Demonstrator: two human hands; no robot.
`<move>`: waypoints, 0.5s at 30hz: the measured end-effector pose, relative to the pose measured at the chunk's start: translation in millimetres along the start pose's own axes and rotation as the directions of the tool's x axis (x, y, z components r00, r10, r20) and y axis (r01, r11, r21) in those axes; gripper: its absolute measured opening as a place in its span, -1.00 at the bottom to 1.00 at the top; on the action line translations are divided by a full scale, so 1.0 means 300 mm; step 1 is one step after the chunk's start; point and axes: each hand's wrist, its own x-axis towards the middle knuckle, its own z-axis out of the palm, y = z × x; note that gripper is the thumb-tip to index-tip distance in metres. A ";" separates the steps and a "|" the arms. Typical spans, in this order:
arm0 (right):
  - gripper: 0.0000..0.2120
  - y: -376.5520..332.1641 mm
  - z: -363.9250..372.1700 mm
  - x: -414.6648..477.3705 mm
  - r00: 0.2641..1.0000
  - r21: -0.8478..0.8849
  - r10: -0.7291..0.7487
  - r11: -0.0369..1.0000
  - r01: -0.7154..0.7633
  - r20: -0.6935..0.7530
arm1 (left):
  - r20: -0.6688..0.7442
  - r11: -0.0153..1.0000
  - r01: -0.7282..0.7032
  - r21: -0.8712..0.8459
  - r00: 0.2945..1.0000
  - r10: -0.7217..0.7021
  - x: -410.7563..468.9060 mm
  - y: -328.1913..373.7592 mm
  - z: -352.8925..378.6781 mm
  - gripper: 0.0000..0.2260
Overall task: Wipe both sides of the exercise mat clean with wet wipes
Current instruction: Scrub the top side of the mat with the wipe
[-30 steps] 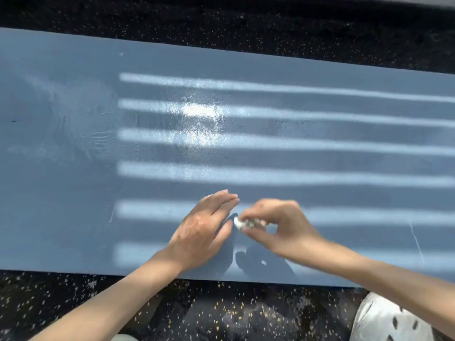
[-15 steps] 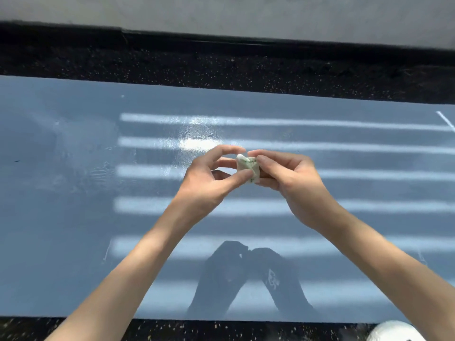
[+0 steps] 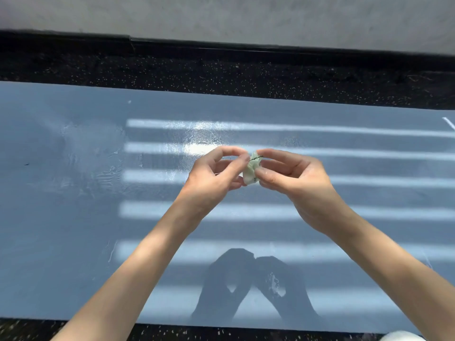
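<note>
A blue-grey exercise mat [image 3: 73, 230] lies flat on the floor and fills most of the view, with bands of sunlight across it and a wet sheen at its left and centre. Both hands are raised above the mat's middle. My right hand [image 3: 293, 178] pinches a small crumpled whitish wet wipe [image 3: 250, 171] between thumb and fingers. My left hand [image 3: 216, 175] pinches at the wipe's upper edge, where a thin dark hair-like strand [image 3: 256, 158] sticks out. The hands' shadows fall on the mat near its front edge.
Black speckled rubber flooring [image 3: 221, 77] borders the mat at the far side and along the near edge. A grey wall [image 3: 221, 18] with a dark baseboard runs behind. A white object [image 3: 401, 337] shows at the bottom right corner.
Both hands lifted from the mat's near part with the wipe and now hold it up in the air. The left hand went from flat on the mat to pinching at the wipe.
</note>
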 end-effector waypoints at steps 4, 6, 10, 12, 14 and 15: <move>-0.73 -0.002 0.003 0.001 1.000 -0.034 -0.013 0.999 0.013 -0.015 | 0.001 1.000 -0.014 0.023 1.000 0.014 -0.002 0.000 -0.008 -0.92; -0.75 -0.007 0.002 0.003 0.999 -0.038 0.003 0.999 -0.004 -0.038 | 0.014 1.000 0.010 -0.005 1.000 -0.010 -0.002 0.004 -0.014 -0.92; -0.80 -0.011 -0.001 0.008 0.994 -0.041 0.031 0.999 -0.036 -0.108 | 0.023 0.998 0.050 -0.043 0.999 -0.049 0.000 0.008 -0.024 -0.88; -0.82 -0.012 0.000 0.009 0.989 -0.042 0.033 0.998 -0.040 -0.144 | 0.022 0.996 0.066 -0.060 0.998 -0.065 0.001 0.008 -0.028 -0.83; -0.84 -0.012 0.000 0.011 0.980 -0.042 0.024 0.999 -0.033 -0.198 | 0.025 0.993 0.078 -0.087 0.997 -0.076 0.002 0.010 -0.032 -0.79; -0.84 -0.010 0.001 0.012 0.974 -0.044 0.013 0.999 -0.023 -0.226 | 0.029 0.993 0.080 -0.091 0.997 -0.077 0.002 0.010 -0.033 -0.78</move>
